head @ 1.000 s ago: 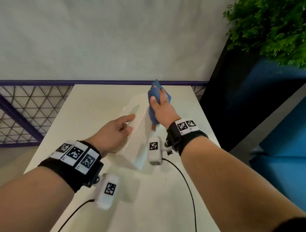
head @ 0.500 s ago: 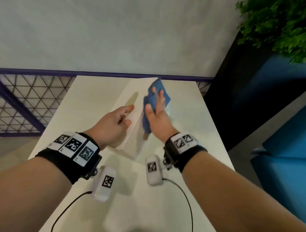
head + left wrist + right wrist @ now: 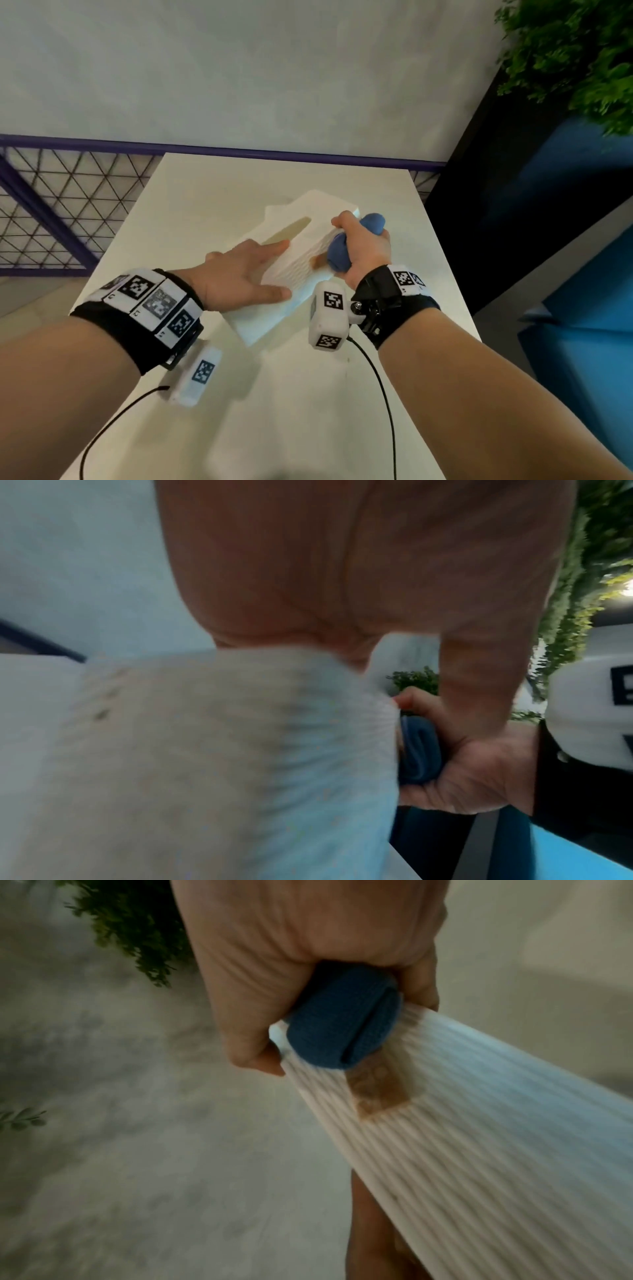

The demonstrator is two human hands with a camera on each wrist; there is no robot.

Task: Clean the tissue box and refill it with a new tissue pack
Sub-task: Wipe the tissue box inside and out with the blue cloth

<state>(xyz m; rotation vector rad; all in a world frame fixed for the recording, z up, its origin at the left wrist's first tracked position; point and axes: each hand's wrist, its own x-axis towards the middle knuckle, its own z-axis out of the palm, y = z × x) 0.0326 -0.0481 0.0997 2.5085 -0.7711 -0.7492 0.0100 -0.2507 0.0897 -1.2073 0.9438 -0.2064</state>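
While I was going at the white ribbed tissue box (image 3: 301, 270) on the white table (image 3: 191, 192), my right hand (image 3: 363, 253) went from a flat-fingered wipe with the blue cloth (image 3: 339, 255) spread out, half a second back, to a proper fist with the cloth balled up inside it. A second ago that hand was up at the far end of the box; by this point it had come down to the middle of the long ribbed side, right next to a brownish stain (image 3: 377, 1088) sitting in the grooves. The wad was touching the ribs just above that patch.

My left hand (image 3: 239, 277) hadn't really changed jobs: fingers straight and spread, palm flat on top of the box near my end, thumb down over the near edge, pinning it. The box had swung round a bit though, lying diagonal on the table with its slot (image 3: 291, 231) facing up.

So my read is the general wipe-down was over and I'd switched to scrubbing that one spot. Stain was clearly not gone, so cleaning wasn't finished, and no new tissue pack was anywhere in view, meaning the refill hadn't started.
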